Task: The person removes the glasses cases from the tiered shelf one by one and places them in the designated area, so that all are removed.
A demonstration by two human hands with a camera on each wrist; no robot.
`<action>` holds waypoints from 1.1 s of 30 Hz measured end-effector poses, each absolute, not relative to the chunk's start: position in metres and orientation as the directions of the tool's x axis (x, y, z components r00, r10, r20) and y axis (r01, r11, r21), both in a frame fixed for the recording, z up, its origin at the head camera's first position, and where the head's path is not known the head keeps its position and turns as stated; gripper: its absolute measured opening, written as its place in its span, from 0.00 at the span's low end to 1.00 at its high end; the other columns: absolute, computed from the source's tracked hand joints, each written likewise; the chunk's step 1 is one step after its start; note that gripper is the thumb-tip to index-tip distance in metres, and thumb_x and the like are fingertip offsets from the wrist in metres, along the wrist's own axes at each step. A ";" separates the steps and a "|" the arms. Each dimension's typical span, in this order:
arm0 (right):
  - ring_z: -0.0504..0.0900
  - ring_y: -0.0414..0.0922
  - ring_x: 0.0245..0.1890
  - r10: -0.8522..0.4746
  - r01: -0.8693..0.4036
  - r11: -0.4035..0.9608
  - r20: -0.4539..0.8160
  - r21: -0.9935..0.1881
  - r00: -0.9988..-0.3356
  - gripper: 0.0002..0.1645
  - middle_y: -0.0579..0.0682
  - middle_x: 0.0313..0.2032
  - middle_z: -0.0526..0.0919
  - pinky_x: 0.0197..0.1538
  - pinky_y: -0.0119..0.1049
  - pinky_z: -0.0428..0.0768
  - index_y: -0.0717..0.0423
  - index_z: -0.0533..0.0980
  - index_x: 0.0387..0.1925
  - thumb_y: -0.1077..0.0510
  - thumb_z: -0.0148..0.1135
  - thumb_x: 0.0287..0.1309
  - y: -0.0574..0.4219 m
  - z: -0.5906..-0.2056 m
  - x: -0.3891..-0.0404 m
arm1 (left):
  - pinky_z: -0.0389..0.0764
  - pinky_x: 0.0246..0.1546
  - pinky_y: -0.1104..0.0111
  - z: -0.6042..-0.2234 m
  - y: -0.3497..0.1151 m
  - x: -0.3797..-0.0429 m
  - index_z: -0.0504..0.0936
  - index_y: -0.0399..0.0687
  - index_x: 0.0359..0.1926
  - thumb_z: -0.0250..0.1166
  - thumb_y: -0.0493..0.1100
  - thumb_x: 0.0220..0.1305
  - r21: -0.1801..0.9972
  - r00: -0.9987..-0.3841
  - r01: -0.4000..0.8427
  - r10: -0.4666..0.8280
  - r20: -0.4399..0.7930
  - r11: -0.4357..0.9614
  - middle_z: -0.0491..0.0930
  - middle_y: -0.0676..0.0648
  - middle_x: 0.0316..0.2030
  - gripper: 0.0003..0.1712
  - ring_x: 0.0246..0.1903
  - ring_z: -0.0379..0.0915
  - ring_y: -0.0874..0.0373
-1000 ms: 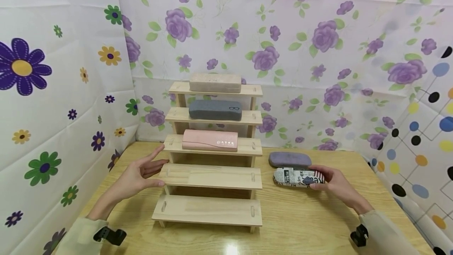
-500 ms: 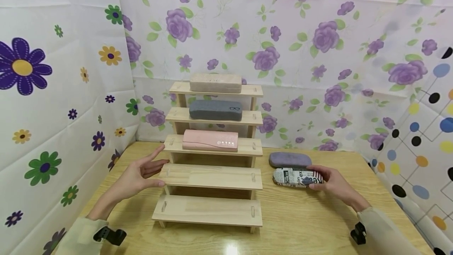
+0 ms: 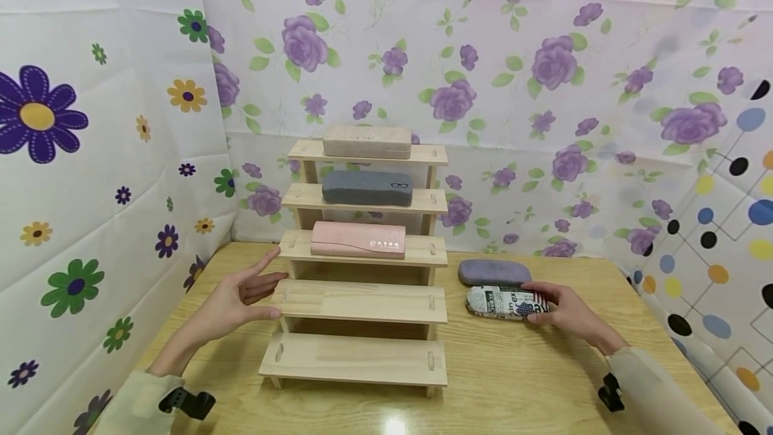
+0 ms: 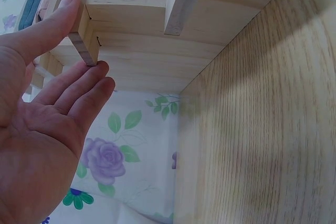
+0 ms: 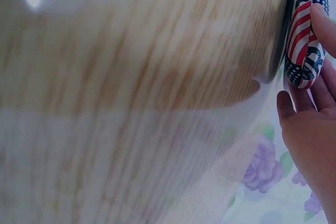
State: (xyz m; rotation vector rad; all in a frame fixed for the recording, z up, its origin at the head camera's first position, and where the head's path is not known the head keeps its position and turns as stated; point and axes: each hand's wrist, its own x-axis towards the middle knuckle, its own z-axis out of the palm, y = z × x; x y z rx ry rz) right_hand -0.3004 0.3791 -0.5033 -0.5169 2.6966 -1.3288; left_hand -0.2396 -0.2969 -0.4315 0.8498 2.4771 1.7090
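Observation:
My right hand [image 3: 570,314] pinches the right end of a newspaper-print glasses case [image 3: 498,303], thumb on the near side and fingers behind. In the right wrist view, the end of this case shows red stripes and stars. Just behind it lies a purple-grey glasses case [image 3: 494,272]. My left hand [image 3: 232,301] touches the left end of a stepped wooden shelf [image 3: 356,358], its fingers extended. In the left wrist view, the thumb [image 4: 58,22] and the fingertips lie on either side of a board's end.
Upper steps bear a beige case [image 3: 367,142], a blue-grey case [image 3: 367,188] and a pink case [image 3: 359,239]. The two lowest boards are bare. A wooden table [image 3: 513,381] carries everything, with flowered cloth [image 3: 374,39] behind and patterned cloths at both sides.
My right hand and sleeve have shifted slightly left and away, while the printed case stays in nearly the same spot. The left hand and the shelf look unchanged.

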 end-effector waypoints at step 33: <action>0.63 0.72 0.73 -0.351 -0.278 0.576 0.074 -0.769 -0.933 0.47 0.70 0.71 0.70 0.72 0.68 0.64 0.67 0.69 0.73 0.60 0.81 0.56 0.384 -0.503 -0.302 | 0.77 0.64 0.56 -0.432 -0.298 -0.238 0.51 0.58 0.86 0.79 0.34 0.59 0.875 -0.866 0.399 0.426 0.261 0.275 0.68 0.29 0.71 0.63 0.69 0.67 0.39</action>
